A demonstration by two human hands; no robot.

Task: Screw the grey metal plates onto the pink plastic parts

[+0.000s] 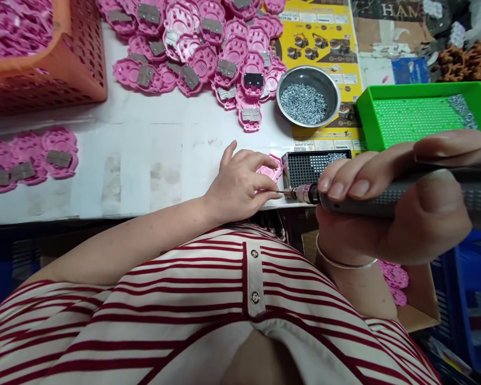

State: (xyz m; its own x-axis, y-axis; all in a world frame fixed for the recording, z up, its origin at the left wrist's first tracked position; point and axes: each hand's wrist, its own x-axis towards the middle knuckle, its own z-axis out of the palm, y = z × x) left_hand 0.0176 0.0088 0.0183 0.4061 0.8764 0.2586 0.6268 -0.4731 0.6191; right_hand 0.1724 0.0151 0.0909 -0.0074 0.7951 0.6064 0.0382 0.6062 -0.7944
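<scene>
My right hand (369, 230) is wrapped round a grey electric screwdriver (388, 204), held level and pointing left. Its thin bit reaches the fingertips of my left hand (240, 182). Those fingers are closed over a pink plastic casing (271, 170) near the table's front edge, with thumb and forefinger close together at the bit's tip. Whether a screw sits there is hidden. Just right of the casing lies a black perforated tray (304, 170) with small screws at its far right corner.
A steel bowl (278, 101) of screws stands behind the tray, a green tray (425, 91) to its right. Pink casings with grey plates (190, 77) are heaped at the back; several more (58, 158) lie left. An orange basket (80, 59) fills the back left corner.
</scene>
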